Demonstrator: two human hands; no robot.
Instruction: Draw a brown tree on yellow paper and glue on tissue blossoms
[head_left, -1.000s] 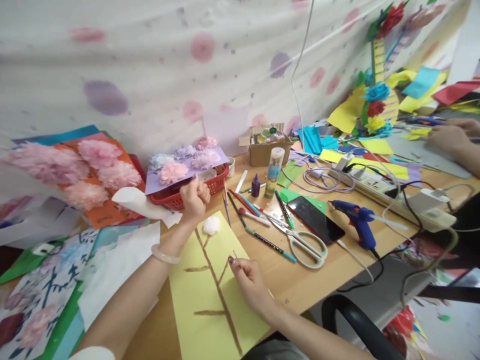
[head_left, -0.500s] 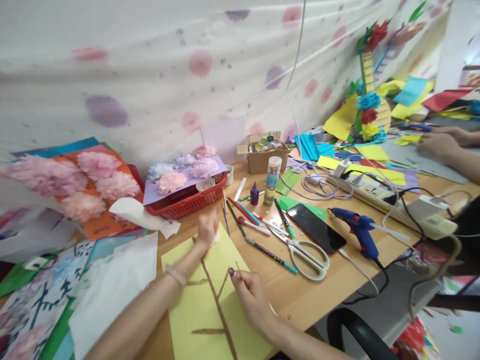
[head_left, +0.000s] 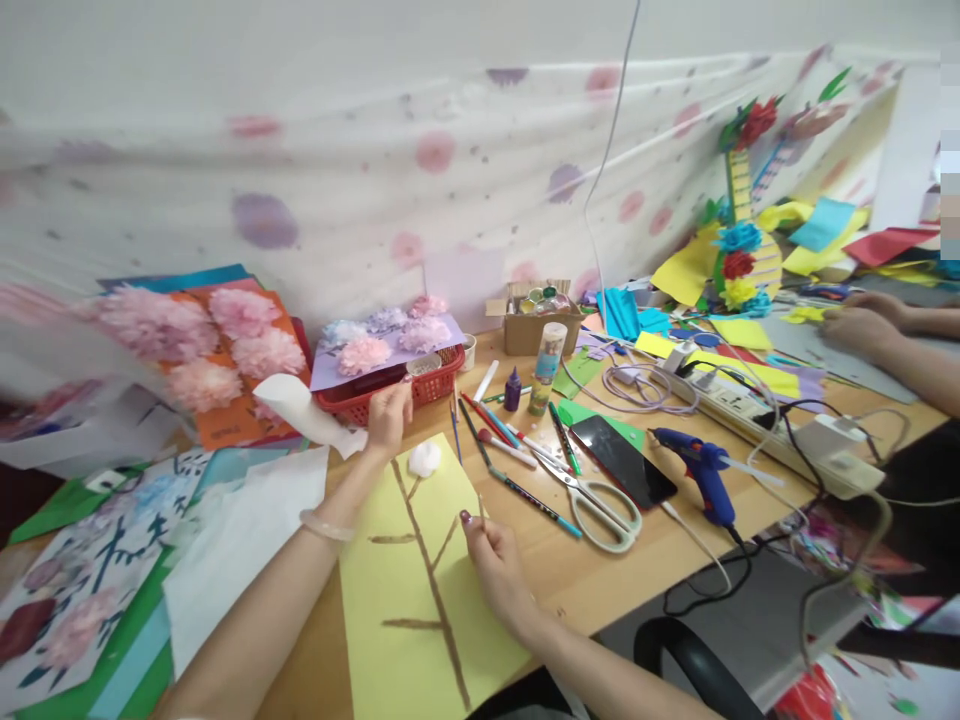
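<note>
A yellow sheet (head_left: 420,600) with a brown painted branch lies on the wooden table in front of me. A small white tissue ball (head_left: 424,458) sits at the top of the branch. My left hand (head_left: 390,417) is raised just left of the ball, beside the red basket (head_left: 427,385), its fingers curled together; what they hold is hidden. My right hand (head_left: 495,565) rests on the sheet's right edge, pinching a thin stick (head_left: 481,503) that points up.
Pens, white scissors (head_left: 600,505), a black phone (head_left: 619,447), a blue glue gun (head_left: 701,465) and a power strip (head_left: 720,385) with cables lie to the right. Tissue-flower cards and white paper are piled at left. Another person's hands (head_left: 862,320) work at far right.
My left hand dropped onto the white ball on the sheet, then lifted back up toward the red basket. My right hand stayed put with the stick.
</note>
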